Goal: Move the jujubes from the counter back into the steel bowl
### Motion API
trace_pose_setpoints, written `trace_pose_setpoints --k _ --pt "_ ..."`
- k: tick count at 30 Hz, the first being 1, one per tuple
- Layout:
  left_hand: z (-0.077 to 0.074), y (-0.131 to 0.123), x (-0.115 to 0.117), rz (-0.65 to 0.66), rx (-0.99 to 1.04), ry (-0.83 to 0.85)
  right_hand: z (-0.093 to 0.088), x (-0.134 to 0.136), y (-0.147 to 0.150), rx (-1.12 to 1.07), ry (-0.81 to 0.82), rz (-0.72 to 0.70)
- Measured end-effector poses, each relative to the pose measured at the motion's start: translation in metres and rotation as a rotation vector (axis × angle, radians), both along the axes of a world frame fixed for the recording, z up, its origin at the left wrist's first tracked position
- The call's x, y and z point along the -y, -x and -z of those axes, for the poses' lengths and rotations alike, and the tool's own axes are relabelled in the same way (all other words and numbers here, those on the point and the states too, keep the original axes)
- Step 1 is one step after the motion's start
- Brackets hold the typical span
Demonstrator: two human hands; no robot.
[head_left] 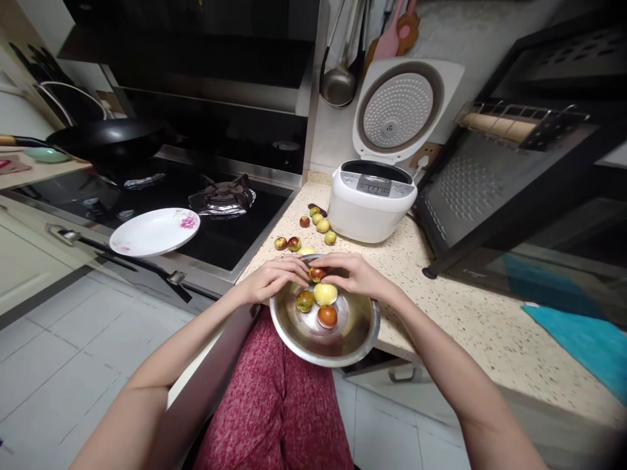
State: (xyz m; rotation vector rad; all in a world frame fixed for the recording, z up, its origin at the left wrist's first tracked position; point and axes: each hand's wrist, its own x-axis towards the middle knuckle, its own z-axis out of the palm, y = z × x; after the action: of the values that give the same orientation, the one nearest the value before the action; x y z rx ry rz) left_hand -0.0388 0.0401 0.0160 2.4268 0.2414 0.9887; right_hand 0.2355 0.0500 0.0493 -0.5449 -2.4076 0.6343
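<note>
A shiny metal bowl [326, 359] sits low in front of me, at the counter's edge above my lap. Inside lie a yellow-green jujube [326, 294], a mottled green-brown jujube [304, 301] and a red-brown jujube [327, 316]. My left hand [277, 277] is closed over the far left rim, fingers together and pointing inward. From the right, my right hand [355, 271] reaches over the rim, its fingers bent around another brown-red jujube [317, 273] near the left fingertips. The far rim is partly hidden by both hands.
Several loose jujubes [322, 226] lie beyond the bowl, beside a white rice cooker [369, 209] with its lid raised. A white flowered plate [154, 232] rests at the stove's front edge. A wok [108, 140] stands at the left; a teal cloth [582, 346] lies right.
</note>
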Motion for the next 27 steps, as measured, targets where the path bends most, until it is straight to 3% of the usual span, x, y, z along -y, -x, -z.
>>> trace_pose_setpoints --k 15,20,23,27 --pt "0.002 0.003 -0.001 -0.062 -0.038 0.019 0.000 0.001 0.000 0.034 -0.013 0.014" --pt "0.001 0.003 0.000 -0.140 0.063 0.032 0.001 0.001 0.000 0.064 -0.003 0.031" --pt "0.003 0.003 -0.002 -0.303 0.187 0.021 -0.001 0.003 0.001 0.050 0.014 0.025" --pt "0.008 0.003 -0.009 -0.692 0.312 0.075 -0.005 0.005 0.002 0.031 0.029 0.026"
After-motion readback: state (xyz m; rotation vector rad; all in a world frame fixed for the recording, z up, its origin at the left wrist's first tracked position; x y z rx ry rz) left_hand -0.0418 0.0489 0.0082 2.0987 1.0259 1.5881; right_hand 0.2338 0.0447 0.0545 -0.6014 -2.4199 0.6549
